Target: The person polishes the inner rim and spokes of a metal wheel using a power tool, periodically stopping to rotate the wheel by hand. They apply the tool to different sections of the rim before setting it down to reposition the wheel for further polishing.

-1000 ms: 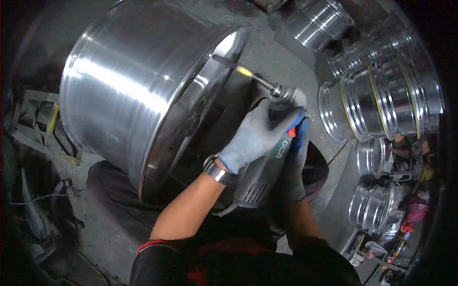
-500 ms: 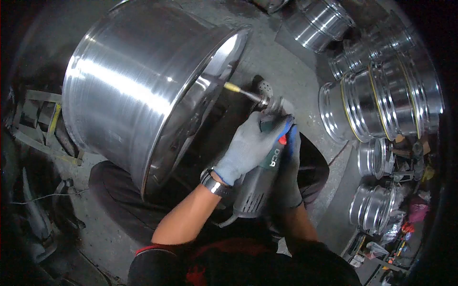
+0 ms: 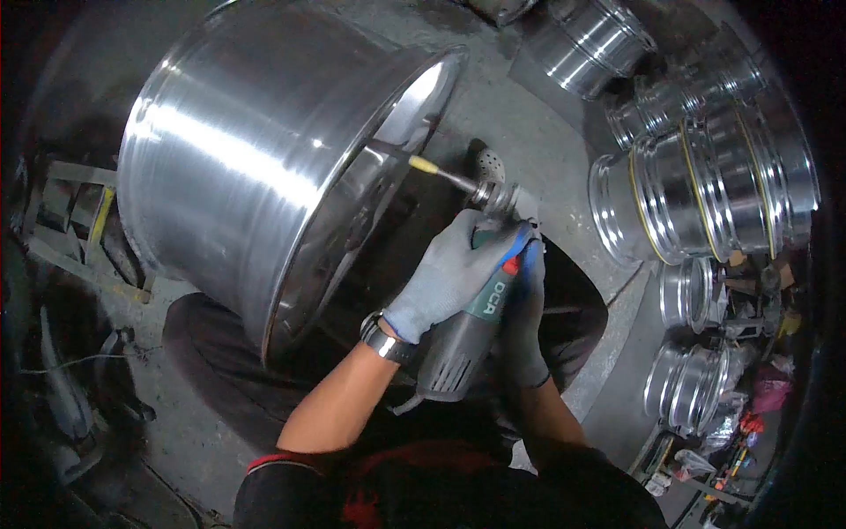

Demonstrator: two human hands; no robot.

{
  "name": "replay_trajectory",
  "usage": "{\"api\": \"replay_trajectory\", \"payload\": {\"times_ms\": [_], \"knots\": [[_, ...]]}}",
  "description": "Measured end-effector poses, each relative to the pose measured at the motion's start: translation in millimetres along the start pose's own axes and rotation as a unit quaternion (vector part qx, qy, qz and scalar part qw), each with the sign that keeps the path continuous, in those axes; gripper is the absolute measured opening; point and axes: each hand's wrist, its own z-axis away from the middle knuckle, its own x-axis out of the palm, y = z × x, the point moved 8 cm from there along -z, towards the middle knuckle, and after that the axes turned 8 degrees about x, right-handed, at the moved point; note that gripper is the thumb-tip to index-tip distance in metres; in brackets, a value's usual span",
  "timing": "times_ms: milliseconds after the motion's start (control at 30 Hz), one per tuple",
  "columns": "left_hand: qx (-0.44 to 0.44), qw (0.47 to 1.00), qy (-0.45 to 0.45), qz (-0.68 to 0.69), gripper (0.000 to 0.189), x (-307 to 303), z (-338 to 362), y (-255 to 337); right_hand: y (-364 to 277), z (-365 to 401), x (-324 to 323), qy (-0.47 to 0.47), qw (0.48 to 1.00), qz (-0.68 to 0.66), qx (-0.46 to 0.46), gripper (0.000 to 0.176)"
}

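A green-and-grey electric grinder (image 3: 460, 351) marked DCA lies slantwise between my two gloved hands. My left hand (image 3: 456, 271), in a grey glove with blue fingertips and a watch at the wrist, wraps over its front part beside the red switch. On the far side of the body, my right hand (image 3: 529, 313) closes against the grinder, its palm partly hidden. From the grinder head a shaft with a yellow tip (image 3: 424, 165) reaches left, overlapping the open face of a big shiny wheel rim (image 3: 229, 176). The rim rests on its side at my legs, spokes facing the tool.
Polished rims (image 3: 705, 189) stand in a row on the right, with another rim (image 3: 592, 48) at the upper right. Clutter and bags (image 3: 771, 392) fill the lower right. A metal frame (image 3: 75, 229) stands left of the big rim.
Both hands and the grinder have shifted slightly left, and the yellow tip sits a little further left over the rim's face. The rim has stayed in place.
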Motion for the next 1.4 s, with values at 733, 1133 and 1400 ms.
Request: {"api": "replay_trajectory", "payload": {"times_ms": [733,1133,1400], "knots": [[-0.135,0.985,0.006,-0.111,0.075,-10.4,19.0,-10.7,16.7,21.0,24.8,-0.043,0.995,-0.052,0.067,0.056],[-0.110,0.989,-0.003,-0.101,0.073,-9.9,11.9,-8.9,16.8,12.7,16.5,-0.051,0.998,-0.010,0.029,0.052],[-0.108,0.988,-0.011,-0.110,0.070,-9.3,8.6,-9.8,11.9,13.5,23.3,-0.034,0.995,-0.057,0.079,0.050]]}}
